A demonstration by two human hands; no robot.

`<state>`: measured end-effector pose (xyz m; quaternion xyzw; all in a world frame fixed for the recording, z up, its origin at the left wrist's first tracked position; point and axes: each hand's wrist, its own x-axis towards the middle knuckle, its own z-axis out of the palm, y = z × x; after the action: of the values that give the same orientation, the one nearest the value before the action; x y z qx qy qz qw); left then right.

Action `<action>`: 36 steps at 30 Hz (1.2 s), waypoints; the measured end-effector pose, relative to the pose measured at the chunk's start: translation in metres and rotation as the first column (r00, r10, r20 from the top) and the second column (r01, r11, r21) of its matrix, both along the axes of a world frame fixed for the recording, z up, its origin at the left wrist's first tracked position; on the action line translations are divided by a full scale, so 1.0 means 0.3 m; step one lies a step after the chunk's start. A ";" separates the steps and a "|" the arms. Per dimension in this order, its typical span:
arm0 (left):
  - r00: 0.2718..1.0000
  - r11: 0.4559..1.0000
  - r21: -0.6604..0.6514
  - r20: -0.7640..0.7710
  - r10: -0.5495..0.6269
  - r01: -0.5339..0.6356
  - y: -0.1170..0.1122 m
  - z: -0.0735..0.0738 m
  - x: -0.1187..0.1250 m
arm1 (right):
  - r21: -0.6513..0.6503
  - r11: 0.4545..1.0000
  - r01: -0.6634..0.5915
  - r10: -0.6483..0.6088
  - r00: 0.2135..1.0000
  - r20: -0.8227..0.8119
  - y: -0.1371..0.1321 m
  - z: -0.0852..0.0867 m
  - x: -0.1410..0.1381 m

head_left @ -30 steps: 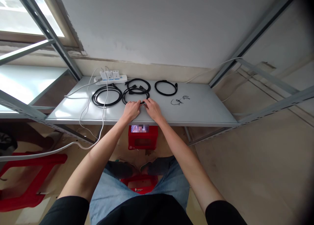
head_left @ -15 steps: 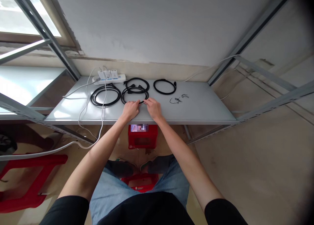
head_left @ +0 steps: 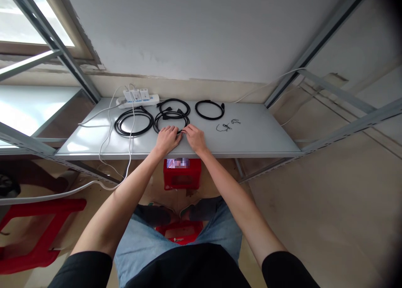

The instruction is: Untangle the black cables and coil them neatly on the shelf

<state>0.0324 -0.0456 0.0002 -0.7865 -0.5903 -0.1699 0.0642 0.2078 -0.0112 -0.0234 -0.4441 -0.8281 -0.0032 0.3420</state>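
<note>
Work surface: one grey shelf [head_left: 260, 139]. Its front edge runs between my forearms and the coils; both wrists lie just above that edge. The wall [head_left: 188, 37] bounds the rear, and metal uprights bound both ends. The widest stretch of shelf surface extends from my right hand [head_left: 194, 137] to the right end. On the left, white cords [head_left: 130, 139] cross the shelf and drop over the front edge, limiting sideways travel of my left hand [head_left: 168, 139].

Grip: both hands are narrow, closed at the front of the near coil [head_left: 166, 117] of black cable. My left fingers are curled over its front; my right thumb and forefinger are pinched together just beside my left thumb. Whether a tie is also between my fingertips is too small to tell.

Carriers: the white power strip [head_left: 153, 99], at the rear left, holds three white adapters [head_left: 136, 95] side by side. Below the shelf edge, one red stool [head_left: 182, 177] carries one phone [head_left: 177, 163].

Count: four coils of black cable. The near coil overlaps the front of the rear coil [head_left: 173, 100]; the left coil [head_left: 117, 124] lies just beside it; the right coil [head_left: 222, 107] lies apart. Two small clusters of thin black ties [head_left: 226, 127] lie in front of the right coil; I cannot tell the number of pieces.
</note>
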 end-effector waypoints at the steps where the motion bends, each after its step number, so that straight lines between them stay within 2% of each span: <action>1: 1.000 1.000 0.009 -0.001 -0.015 0.015 0.002 -0.003 -0.001 | -0.002 1.000 -0.014 0.014 1.000 0.012 0.000 0.000 0.000; 5: 0.998 0.997 -0.024 0.000 -0.067 0.067 0.013 -0.007 -0.005 | -0.023 0.999 -0.027 0.027 0.999 0.027 -0.001 0.004 0.001; 13: 0.997 0.990 -0.119 0.043 -0.070 0.075 0.013 0.008 -0.015 | -0.092 0.995 -0.028 0.022 0.997 -0.072 0.001 0.018 0.004; 23: 0.998 0.987 -0.148 0.024 -0.065 0.068 0.003 0.027 -0.009 | -0.130 0.991 -0.031 0.018 0.995 -0.102 -0.003 0.035 0.005; 36: 0.997 0.987 -0.152 0.046 -0.054 0.061 -0.003 0.035 -0.006 | -0.103 0.994 -0.029 0.016 0.993 -0.119 -0.010 0.038 0.007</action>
<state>0.0305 -0.0466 0.0105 -0.8020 -0.5799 -0.1424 -0.0136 0.2099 -0.0143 -0.0119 -0.4515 -0.8104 0.0704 0.3667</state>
